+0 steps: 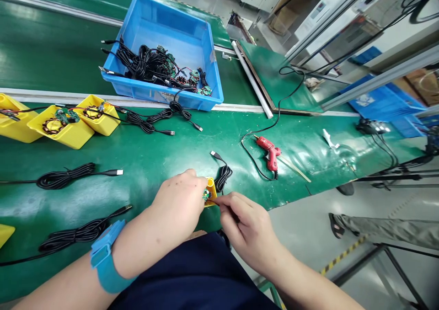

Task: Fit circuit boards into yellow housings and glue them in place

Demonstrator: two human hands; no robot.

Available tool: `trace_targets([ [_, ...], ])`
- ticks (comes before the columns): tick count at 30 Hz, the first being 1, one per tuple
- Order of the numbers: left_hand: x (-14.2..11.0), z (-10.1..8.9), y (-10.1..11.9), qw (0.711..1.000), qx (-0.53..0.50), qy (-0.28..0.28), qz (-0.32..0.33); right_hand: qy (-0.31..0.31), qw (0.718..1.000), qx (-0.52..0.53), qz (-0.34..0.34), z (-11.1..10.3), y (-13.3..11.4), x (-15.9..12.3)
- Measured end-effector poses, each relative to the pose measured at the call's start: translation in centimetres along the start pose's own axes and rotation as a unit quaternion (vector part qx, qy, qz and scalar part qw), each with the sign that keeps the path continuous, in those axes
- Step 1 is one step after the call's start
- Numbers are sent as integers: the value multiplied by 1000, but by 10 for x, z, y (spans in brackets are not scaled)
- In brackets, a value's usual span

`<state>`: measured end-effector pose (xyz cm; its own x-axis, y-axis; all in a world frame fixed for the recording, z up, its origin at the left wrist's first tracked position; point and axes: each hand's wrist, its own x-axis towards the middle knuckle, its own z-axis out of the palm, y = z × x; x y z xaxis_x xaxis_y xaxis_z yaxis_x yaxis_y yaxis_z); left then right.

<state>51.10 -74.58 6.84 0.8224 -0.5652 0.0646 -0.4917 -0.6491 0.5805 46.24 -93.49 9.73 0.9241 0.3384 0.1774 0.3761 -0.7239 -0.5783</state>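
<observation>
Green conveyor bench [164, 150] | blue crate [137, 88] | yellow trays [82, 138] | black USB cables [65, 178] | red glue gun [269, 152]

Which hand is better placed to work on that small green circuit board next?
Probably the right hand: its fingers pinch a thin dark wire at the small green circuit board, while the left hand is busy steadying the yellow plastic tray.

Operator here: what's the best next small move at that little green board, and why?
Probably hold the small green circuit board steady in the left hand and ease the thin dark wire onto it with the right hand. The right fingers pinch that wire right beside the board, though the exact contact point is too small to tell.
</observation>
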Motion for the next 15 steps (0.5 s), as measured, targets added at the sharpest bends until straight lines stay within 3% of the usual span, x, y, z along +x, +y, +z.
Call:
trace_targets([
  [5, 7, -15, 11, 997, -26, -53, -55, 15, 998, 42, 40, -7, 6, -16],
  [8, 9, -18, 14, 996, -21, -55, -66, -79, 984, 140, 75, -21, 5, -22],
  [11, 10, -18, 14, 994, -13, -70, -82, -193, 935, 290, 69, -38, -2, -27],
  [14, 11, -18, 14, 990, -15, -92, -103, -219, 891, 393, 57, -55, -4, -40],
  [15, 11, -19, 14, 989, -16, -97, -109, -203, 905, 370, 55, -60, -2, -46],
])
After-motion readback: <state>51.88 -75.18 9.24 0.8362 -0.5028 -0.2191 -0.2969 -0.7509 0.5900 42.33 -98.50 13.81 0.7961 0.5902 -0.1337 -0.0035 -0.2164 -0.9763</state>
